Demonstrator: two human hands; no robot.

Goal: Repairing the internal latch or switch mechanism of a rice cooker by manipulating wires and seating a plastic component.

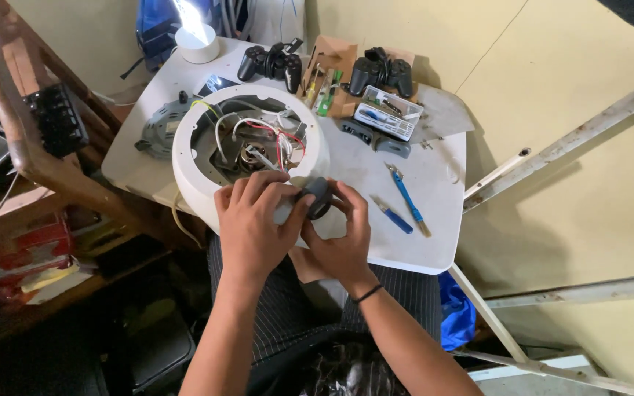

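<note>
A white round appliance shell point(192, 158) lies open side up on the white table point(434, 242), with red, white and yellow wires point(273, 139) and metal parts inside. At its near rim both hands grip a dark grey knob-like part point(318, 196). My left hand point(254, 220) wraps over the shell's front edge and touches the part from the left. My right hand point(343, 238) pinches it from the right and below. What joins the part to the shell is hidden by my fingers.
Two blue-handled tools point(405, 196) point(392, 215) lie right of my hands. Behind the shell sit two black game controllers point(269, 62) point(381, 72), a small parts box point(387, 114), a grey round plate point(157, 125) and a white lamp point(198, 42). A wooden chair frame point(16, 125) stands at left.
</note>
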